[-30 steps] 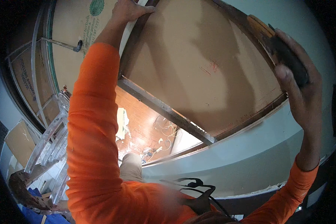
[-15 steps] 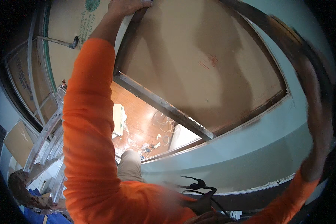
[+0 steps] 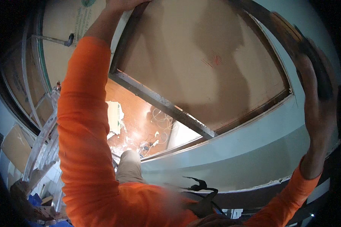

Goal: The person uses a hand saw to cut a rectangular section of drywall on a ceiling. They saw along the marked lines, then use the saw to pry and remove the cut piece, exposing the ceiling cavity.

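My left hand (image 3: 125, 4) reaches up to the top edge of the view, closed on the dark upright bar (image 3: 123, 41) of a metal frame; its fingertips are partly cut off. At the right, my right hand (image 3: 317, 81) is wrapped around a long dark tool (image 3: 288, 28) with a brown wood-coloured stretch, which runs up and left to the frame's upper right. Its exact kind I cannot make out. A large brown board (image 3: 185, 49) with faint red marks fills the frame above the slanting metal crossbar (image 3: 165, 103).
Below the crossbar, an opening shows a lit brown floor with cables (image 3: 165, 123) and debris. A pale green wall (image 3: 231, 160) borders the frame. On the left are a ladder (image 3: 41, 145), a pipe (image 3: 53, 39) and a second board (image 3: 62, 22). A black strap (image 3: 199, 185) hangs by my chest.
The view has shifted slightly, so the frame and ladder sit a little further left. My right hand and the long tool have moved slightly; my left hand stays at the upright bar.
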{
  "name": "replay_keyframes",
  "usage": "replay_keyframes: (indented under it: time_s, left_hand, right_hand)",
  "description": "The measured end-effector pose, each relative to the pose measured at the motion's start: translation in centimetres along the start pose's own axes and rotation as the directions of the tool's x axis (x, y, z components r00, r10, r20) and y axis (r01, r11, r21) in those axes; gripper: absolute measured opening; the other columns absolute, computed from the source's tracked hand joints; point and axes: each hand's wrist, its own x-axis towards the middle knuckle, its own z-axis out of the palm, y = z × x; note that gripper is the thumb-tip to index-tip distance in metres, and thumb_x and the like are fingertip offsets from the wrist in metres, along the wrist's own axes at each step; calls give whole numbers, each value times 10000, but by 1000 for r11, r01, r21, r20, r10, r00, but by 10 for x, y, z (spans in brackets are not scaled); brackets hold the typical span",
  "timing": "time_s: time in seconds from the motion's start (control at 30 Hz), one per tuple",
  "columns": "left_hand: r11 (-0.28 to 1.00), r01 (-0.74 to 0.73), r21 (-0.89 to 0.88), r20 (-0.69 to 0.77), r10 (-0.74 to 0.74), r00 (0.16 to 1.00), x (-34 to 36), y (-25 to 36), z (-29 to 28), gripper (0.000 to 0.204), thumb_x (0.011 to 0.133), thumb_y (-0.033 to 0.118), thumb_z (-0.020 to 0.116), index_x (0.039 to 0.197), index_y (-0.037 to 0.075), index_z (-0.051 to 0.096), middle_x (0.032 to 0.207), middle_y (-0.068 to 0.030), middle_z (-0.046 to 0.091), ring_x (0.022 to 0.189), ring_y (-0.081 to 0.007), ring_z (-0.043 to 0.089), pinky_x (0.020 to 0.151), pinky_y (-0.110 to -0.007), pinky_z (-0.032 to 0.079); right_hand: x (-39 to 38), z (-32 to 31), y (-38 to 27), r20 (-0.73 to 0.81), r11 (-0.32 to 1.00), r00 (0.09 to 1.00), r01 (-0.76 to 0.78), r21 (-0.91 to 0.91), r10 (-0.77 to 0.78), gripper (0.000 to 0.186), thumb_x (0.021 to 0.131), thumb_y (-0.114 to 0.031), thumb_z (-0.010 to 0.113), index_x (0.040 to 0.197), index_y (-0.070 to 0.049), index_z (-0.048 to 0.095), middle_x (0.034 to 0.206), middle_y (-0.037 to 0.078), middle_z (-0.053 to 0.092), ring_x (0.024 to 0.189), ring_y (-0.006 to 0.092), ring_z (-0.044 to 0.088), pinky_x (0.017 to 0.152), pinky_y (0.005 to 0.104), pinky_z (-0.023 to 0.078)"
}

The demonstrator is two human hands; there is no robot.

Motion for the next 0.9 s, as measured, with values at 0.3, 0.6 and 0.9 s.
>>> replay_keyframes:
  time_s: [0.3, 0.6, 0.9]
  left_hand:
    - [999, 16, -34, 69, -14, 998, -9, -2, 43, 1400, 613, 538, 884, 1619, 174, -18, 1396, -418, 432, 1276, -518, 506, 1075, -502, 446]
    - [1000, -7, 19, 28, 6, 1000, -7, -8, 10, 1381, 628, 540, 877, 1620, 178, -14, 1420, -410, 409, 1292, -514, 491, 1087, -503, 433]
    - [1000, 8, -16, 37, -7, 999, 0, -5, 26, 1364, 639, 555, 867, 1621, 179, -2, 1417, -402, 408, 1305, -508, 475, 1092, -503, 429]
  right_hand:
    - [-33, -53, -41, 74, 999, 997, 25, -42, -21, 432, 1029, -312, 557, 1405, -98, 552, 1288, 172, 649, 1090, 264, 696, 899, 409, 605]
    - [-15, -10, -16, 90, 1000, 996, -6, 7, 5, 412, 1030, -238, 562, 1407, -71, 544, 1338, 160, 630, 1148, 257, 677, 935, 375, 601]
    - [-30, -49, -23, -166, 977, 986, 70, 199, -37, 372, 986, -221, 653, 1172, 100, 642, 1040, 219, 719, 831, 256, 726, 723, 307, 600]
